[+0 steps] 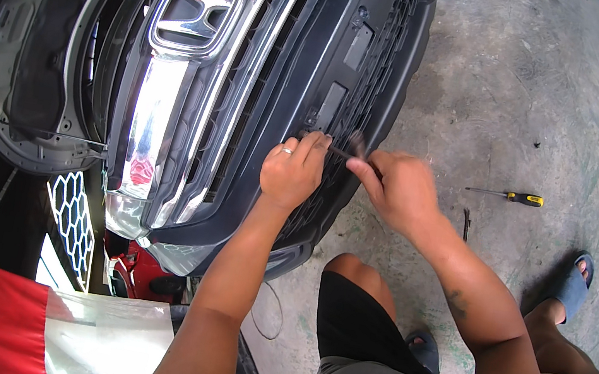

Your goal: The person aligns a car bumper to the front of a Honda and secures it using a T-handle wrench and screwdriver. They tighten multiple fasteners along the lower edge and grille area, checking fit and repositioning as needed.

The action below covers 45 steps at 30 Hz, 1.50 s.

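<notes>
At the front bumper of a dark car, both my hands are at a thin dark-shafted tool, its exact kind unclear. My left hand wears a ring and pinches the shaft's far end against the bumper, just below a recessed rectangular plate area. My right hand closes round the tool's near end, its fingers blurred by motion. The tip at the bumper is hidden behind my left fingers.
A yellow-and-black screwdriver and a small dark metal piece lie on the concrete floor. The chrome grille and raised hood are to the left. My sandalled foot is at right, a red-and-white cover lower left.
</notes>
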{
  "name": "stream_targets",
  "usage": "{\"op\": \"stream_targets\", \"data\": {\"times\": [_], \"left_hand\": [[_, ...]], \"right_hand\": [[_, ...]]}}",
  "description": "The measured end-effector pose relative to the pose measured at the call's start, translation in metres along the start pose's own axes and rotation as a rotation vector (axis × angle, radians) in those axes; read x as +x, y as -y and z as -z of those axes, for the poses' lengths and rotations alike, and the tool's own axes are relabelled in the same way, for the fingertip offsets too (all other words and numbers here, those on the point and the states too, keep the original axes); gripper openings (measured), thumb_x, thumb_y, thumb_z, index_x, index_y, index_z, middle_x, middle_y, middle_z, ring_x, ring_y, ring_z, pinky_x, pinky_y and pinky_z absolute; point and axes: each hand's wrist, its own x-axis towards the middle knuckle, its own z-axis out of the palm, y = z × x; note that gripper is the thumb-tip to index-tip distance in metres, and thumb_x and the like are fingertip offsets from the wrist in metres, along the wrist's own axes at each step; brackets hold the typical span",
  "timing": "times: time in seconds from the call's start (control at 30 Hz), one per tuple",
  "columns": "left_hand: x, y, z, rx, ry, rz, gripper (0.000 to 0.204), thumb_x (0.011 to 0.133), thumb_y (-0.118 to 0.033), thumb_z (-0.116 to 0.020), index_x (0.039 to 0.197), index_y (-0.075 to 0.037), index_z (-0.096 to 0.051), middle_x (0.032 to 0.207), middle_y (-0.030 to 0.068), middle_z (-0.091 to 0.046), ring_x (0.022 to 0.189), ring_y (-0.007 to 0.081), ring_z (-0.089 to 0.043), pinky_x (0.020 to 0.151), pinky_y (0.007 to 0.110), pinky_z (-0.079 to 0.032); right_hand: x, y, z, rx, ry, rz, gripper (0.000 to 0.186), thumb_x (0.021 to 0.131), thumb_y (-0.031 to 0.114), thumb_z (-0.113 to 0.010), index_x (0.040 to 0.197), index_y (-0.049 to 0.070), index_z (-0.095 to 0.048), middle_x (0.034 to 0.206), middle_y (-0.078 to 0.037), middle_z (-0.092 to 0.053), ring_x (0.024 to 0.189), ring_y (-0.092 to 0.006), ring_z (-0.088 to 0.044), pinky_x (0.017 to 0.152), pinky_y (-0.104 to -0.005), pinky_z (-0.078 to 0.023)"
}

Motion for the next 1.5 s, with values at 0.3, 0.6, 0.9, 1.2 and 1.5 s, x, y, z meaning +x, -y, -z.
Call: {"op": "stream_targets", "data": {"times": [0.3,0.6,0.9,1.2,1.5], "left_hand": [[-0.016,0.009,-0.006,0.029,-0.012,-0.006,0.021,0.089,-0.014,-0.073,0.110,-0.013,-0.077,0.110,-0.0016,-0.077,0.076,0.0157,-0.067,0.066,0.031,-0.056],[-0.007,0.001,-0.010,0.036,-0.009,0.000,0.022,0.090,-0.013,-0.071,0.112,-0.012,-0.077,0.112,-0.0002,-0.076,0.077,0.0170,-0.068,0.066,0.031,-0.056],[0.001,-0.002,0.000,-0.003,0.018,0.009,0.024,0.088,-0.018,-0.075,0.111,-0.012,-0.076,0.112,-0.0004,-0.076,0.079,0.0177,-0.068,0.067,0.031,-0.057],[-0.013,0.004,-0.003,0.061,0.032,0.011,0.026,0.086,-0.022,-0.078,0.111,-0.014,-0.076,0.111,-0.0019,-0.076,0.078,0.0171,-0.067,0.068,0.031,-0.057],[-0.006,-0.010,-0.005,-0.046,-0.001,0.078,0.032,0.086,-0.010,-0.079,0.118,-0.011,-0.075,0.115,0.0001,-0.076,0.085,0.0222,-0.071,0.072,0.034,-0.059]], "right_hand": [[-0.008,0.014,0.012,-0.203,-0.171,0.328,0.056,0.099,0.055,-0.072,0.074,0.004,-0.068,0.061,-0.011,-0.064,0.051,-0.0297,-0.060,0.054,-0.0376,-0.050],[0.000,0.006,0.000,0.493,0.229,-0.570,0.051,0.101,0.052,-0.070,0.080,0.006,-0.070,0.058,-0.011,-0.059,0.052,-0.0284,-0.058,0.054,-0.0418,-0.048],[0.001,0.004,-0.004,-0.022,0.060,-0.127,0.051,0.100,0.051,-0.072,0.082,0.003,-0.068,0.063,-0.009,-0.060,0.057,-0.0234,-0.060,0.056,-0.0397,-0.050],[-0.006,0.012,0.023,-0.272,-0.080,0.329,0.049,0.089,0.054,-0.080,0.088,0.006,-0.069,0.069,-0.010,-0.067,0.062,-0.0319,-0.065,0.059,-0.0432,-0.052],[-0.010,-0.005,-0.012,0.290,0.125,-0.326,0.057,0.109,0.045,-0.064,0.076,-0.001,-0.072,0.061,-0.008,-0.066,0.053,-0.0184,-0.060,0.055,-0.0381,-0.047]]}}
